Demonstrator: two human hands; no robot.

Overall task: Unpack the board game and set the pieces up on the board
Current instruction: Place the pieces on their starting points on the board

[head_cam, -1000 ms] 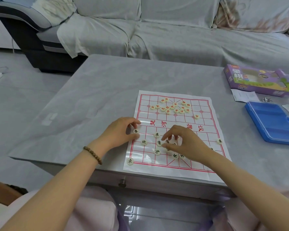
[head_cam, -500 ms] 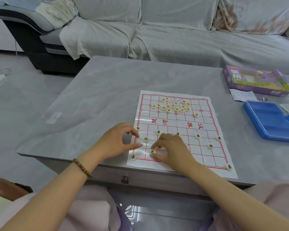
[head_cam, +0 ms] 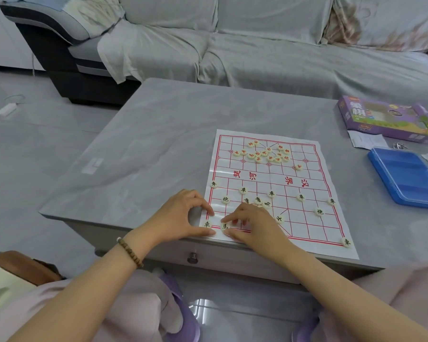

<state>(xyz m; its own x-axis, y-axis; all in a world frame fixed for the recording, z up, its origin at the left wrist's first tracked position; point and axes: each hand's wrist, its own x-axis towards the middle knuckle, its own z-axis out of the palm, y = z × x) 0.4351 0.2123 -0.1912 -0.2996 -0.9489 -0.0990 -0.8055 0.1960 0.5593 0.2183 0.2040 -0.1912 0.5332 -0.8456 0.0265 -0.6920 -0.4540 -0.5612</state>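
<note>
Here the board [head_cam: 269, 178] is a thin white sheet printed with a red grid, faintly creased across its middle, flat on a smooth, grey, marble-patterned table [head_cam: 158, 144]. The pieces are small, round, cream discs. A red-lettered cluster [head_cam: 265, 153] sits bunched at the far end, and the black-lettered ones are spread over the near half.

The right hand [head_cam: 255, 225] pinches the horse piece [head_cam: 224, 226] between forefinger and thumb on the near row. This piece lies just beside the chariot piece [head_cam: 207, 224] in the near-left corner. The left hand [head_cam: 181, 218], with a brown beaded bracelet [head_cam: 130, 253] on its wrist, curves forefinger and thumb in a ring about that chariot piece. Whether they touch it I cannot tell.

The board's near edge lies along the table's front edge, above a round metal drawer knob [head_cam: 192, 257]. A broad stretch of tabletop runs left of the board and beyond it. To the right, well apart, lie a glossy blue plastic tray [head_cam: 405, 176], a paper slip [head_cam: 366, 140] and a purple cardboard box [head_cam: 386, 119]. A sofa [head_cam: 282, 45] under rumpled grey cloth stands behind the table.

Red characters 楚河 and 漢界 cross the board's middle. The black pieces read 卒, 炮, 車, 馬 and 士, and the box shows 象棋
</note>
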